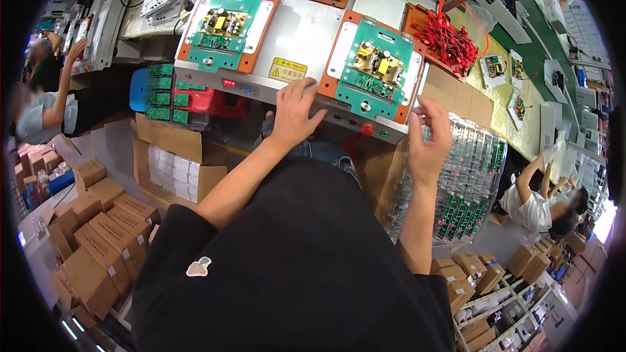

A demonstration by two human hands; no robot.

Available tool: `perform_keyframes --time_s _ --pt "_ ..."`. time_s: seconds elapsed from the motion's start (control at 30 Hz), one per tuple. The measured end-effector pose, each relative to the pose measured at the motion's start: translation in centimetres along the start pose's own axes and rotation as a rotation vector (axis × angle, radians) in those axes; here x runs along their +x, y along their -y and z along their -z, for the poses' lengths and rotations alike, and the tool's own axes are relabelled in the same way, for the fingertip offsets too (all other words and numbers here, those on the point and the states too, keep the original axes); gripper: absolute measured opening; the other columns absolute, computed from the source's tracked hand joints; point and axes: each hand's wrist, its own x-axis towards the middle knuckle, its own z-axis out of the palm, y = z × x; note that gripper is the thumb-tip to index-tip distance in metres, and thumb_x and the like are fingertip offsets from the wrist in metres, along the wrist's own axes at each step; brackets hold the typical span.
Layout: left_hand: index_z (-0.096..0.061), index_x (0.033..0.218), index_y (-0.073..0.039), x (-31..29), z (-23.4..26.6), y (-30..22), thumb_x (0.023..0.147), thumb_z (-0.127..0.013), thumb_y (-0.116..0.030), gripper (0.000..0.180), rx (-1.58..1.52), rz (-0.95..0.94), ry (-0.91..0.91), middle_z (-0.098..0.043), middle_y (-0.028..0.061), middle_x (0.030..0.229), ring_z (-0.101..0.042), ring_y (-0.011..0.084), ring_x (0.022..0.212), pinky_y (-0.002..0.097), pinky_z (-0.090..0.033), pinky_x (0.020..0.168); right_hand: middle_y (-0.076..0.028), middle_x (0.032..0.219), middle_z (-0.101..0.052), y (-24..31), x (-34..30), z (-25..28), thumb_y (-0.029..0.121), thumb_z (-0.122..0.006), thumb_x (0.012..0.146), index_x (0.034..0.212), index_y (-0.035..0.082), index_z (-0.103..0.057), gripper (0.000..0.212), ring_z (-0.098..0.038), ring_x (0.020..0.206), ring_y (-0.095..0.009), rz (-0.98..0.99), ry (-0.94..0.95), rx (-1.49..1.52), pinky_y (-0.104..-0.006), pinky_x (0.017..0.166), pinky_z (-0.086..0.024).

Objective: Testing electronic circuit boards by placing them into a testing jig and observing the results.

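Note:
My left hand (295, 116) rests its spread fingers on the front edge of a grey metal machine (306, 32), just right of a yellow warning label (289, 70). It holds nothing. At the machine's right front corner is my right hand (430, 135), its fingers loosely bent and thumb apart, with nothing visible in it. Between the hands, a green fixture plate (354, 99) carries a circuit board (378, 65) with a yellow transformer. A second green fixture plate (222, 60) on the left bears a similar board (223, 24). Both plates sit on orange-red bases.
An orange bin (450, 68) of red-wired parts stands right of the machine. Clear trays (456, 176) of green boards lie by my right forearm. On the left are black trays of boards (159, 91) and an open carton (168, 137) of white boxes. People work on both sides.

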Motion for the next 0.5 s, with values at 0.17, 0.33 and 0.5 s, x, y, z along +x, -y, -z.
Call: perform_keyframes --time_s 0.17,0.33,0.5 --pt "-0.062 0.116 -0.003 0.2 -0.5 0.9 0.071 -0.083 -0.016 0.051 -0.025 -0.035 0.003 -0.056 0.01 0.131 -0.051 0.0305 0.125 0.0433 -0.036 0.103 -0.013 0.117 -0.066 -0.1 6.7 -3.7 0.009 -0.074 0.084 0.118 0.003 -0.067 0.035 -0.062 0.107 -0.033 0.39 0.078 -0.31 -0.0408 0.094 -0.048" --pt "-0.063 0.118 -0.004 0.6 -0.6 0.6 0.073 -0.082 -0.017 0.05 -0.058 -0.03 -0.007 -0.056 0.0098 0.132 -0.051 0.0298 0.126 0.0429 -0.036 0.104 -0.013 0.119 -0.066 -3.2 10.1 -5.5 0.012 -0.077 0.081 0.115 0.004 -0.068 0.036 -0.06 0.11 -0.034 0.475 0.3 -0.345 -0.0417 0.096 -0.048" --pt "-0.063 0.119 -0.004 0.7 -1.0 0.1 0.075 -0.081 -0.018 0.05 -0.078 -0.05 -0.022 -0.056 0.0099 0.133 -0.05 0.03 0.126 0.0429 -0.036 0.104 -0.014 0.12 -0.065 -3.6 11.0 -5.1 0.009 -0.076 0.081 0.115 0.004 -0.067 0.036 -0.061 0.109 -0.034 0.512 0.373 -0.318 -0.0403 0.095 -0.049"
